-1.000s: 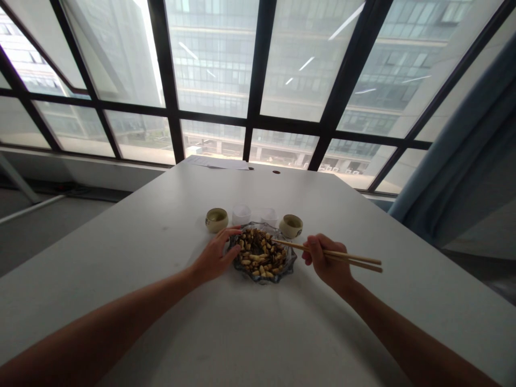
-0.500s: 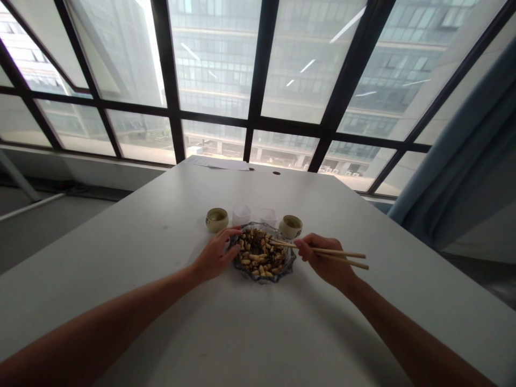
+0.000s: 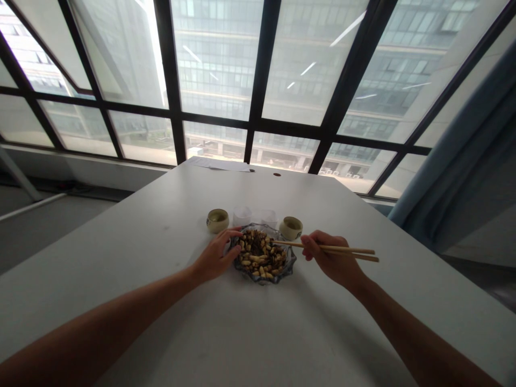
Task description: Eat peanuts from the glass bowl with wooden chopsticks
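A scalloped clear glass bowl (image 3: pixel 263 280) holds pale pieces that look like peanuts (image 3: pixel 258 259) mixed with small dark brown bits too fine to name. My left hand (image 3: pixel 217 255) grips the bowl's left rim, thumb and fingers bent around the edge. To the right, my right hand (image 3: pixel 332 255) is closed on a pair of wooden chopsticks (image 3: pixel 355 250). Their thin ends point left over the bowl's right half; whether anything is between the tips I cannot tell.
Behind the bowl stand a green cup (image 3: pixel 217 220), two small clear containers (image 3: pixel 242 215) and another green cup (image 3: pixel 291 228). Papers (image 3: pixel 220 163) lie at the far edge of the white table (image 3: pixel 177 215). Beyond are windows and, at right, a blue curtain (image 3: pixel 447 161).
My right hand and the chopsticks have shifted a little to the right, drawing the tips slightly back. My left hand stays on the bowl's rim.
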`<state>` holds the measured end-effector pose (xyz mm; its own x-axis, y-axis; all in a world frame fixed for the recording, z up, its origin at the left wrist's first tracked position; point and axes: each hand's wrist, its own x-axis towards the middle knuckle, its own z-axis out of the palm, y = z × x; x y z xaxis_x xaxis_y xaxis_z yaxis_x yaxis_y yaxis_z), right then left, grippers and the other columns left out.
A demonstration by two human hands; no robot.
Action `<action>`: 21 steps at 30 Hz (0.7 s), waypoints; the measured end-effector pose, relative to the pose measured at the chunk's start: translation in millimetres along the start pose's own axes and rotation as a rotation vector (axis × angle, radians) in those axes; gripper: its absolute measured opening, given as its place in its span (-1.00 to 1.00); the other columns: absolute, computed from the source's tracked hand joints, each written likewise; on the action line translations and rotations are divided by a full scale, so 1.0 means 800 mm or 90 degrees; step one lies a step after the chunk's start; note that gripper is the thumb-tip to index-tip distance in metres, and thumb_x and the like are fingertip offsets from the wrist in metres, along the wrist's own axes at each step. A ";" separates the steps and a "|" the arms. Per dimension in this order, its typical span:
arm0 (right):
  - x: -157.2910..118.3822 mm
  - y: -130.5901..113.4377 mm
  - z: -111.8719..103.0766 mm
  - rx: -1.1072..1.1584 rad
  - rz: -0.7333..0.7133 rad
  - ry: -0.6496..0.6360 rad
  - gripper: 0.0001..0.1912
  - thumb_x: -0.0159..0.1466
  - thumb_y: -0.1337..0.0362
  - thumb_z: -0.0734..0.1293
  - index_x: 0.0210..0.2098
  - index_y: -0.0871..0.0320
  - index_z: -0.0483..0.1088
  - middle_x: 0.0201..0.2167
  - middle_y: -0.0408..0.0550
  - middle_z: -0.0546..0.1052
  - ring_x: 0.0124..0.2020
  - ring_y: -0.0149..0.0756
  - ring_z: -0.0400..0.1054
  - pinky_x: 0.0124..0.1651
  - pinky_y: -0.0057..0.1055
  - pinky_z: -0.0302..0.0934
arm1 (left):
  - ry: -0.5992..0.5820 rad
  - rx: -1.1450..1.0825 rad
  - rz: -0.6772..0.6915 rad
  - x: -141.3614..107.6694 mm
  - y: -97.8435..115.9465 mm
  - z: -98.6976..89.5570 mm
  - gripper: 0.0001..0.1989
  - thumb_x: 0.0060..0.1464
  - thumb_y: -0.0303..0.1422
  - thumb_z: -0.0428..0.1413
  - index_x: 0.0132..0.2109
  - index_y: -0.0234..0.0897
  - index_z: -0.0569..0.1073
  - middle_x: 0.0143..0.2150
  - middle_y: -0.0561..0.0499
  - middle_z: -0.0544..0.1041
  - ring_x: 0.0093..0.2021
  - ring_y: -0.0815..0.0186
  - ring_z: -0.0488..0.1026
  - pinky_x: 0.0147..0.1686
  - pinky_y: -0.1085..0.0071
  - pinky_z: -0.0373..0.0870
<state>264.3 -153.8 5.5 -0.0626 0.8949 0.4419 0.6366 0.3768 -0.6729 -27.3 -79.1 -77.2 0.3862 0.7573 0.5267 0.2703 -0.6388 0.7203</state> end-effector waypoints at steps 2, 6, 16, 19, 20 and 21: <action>0.003 0.005 -0.002 0.061 0.041 0.026 -0.50 0.26 -0.17 0.34 -0.51 0.14 0.45 -0.63 -0.05 0.54 -0.62 -0.31 0.43 -0.53 -0.42 0.32 | 0.003 -0.003 0.000 0.000 0.000 0.000 -0.69 0.20 -0.26 0.06 0.04 -0.26 0.43 0.24 -0.22 0.44 0.24 0.08 0.39 0.25 0.03 0.28; 0.014 0.015 -0.004 0.224 0.122 0.113 -0.45 0.15 -0.24 0.40 -0.48 0.17 0.47 -0.67 -0.05 0.52 -0.68 -0.31 0.41 -0.60 -0.41 0.32 | 0.002 -0.003 -0.005 -0.001 0.000 -0.001 -0.69 0.20 -0.25 0.06 0.04 -0.25 0.44 0.24 -0.20 0.44 0.24 0.08 0.39 0.25 0.03 0.28; 0.011 0.031 -0.014 0.089 0.034 0.305 -0.47 0.23 -0.21 0.34 -0.46 0.16 0.46 -0.65 -0.05 0.54 -0.66 -0.30 0.42 -0.55 -0.38 0.35 | 0.006 -0.003 -0.011 -0.002 -0.002 0.000 -0.69 0.19 -0.25 0.07 0.03 -0.24 0.45 0.24 -0.20 0.45 0.24 0.08 0.39 0.25 0.06 0.28; 0.004 0.039 -0.016 -0.100 -0.048 0.322 -0.48 0.33 -0.16 0.25 -0.48 0.13 0.45 -0.63 -0.04 0.55 -0.60 -0.28 0.46 -0.46 -0.38 0.35 | 0.006 -0.005 -0.010 -0.002 -0.003 0.000 -0.70 0.19 -0.26 0.07 0.03 -0.24 0.45 0.24 -0.20 0.44 0.24 0.08 0.39 0.26 0.05 0.28; 0.003 0.041 -0.016 -0.147 -0.064 0.309 -0.47 0.34 -0.16 0.23 -0.49 0.13 0.44 -0.63 -0.04 0.55 -0.60 -0.28 0.46 -0.47 -0.38 0.33 | 0.005 -0.005 -0.009 -0.002 -0.002 0.000 -0.70 0.19 -0.26 0.07 0.03 -0.24 0.45 0.24 -0.20 0.44 0.24 0.08 0.39 0.25 0.05 0.29; 0.003 0.043 -0.017 -0.181 -0.072 0.289 -0.45 0.35 -0.17 0.21 -0.50 0.12 0.43 -0.64 -0.04 0.54 -0.62 -0.29 0.45 -0.49 -0.39 0.30 | 0.005 -0.005 -0.008 -0.001 -0.002 0.000 -0.70 0.19 -0.26 0.07 0.03 -0.24 0.45 0.24 -0.20 0.44 0.24 0.08 0.39 0.25 0.04 0.29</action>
<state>296.0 -141.8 -8.4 0.1558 0.6358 0.7560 0.8321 0.3279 -0.4473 -28.2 -78.9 -79.0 0.3760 0.7662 0.5212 0.2686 -0.6284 0.7301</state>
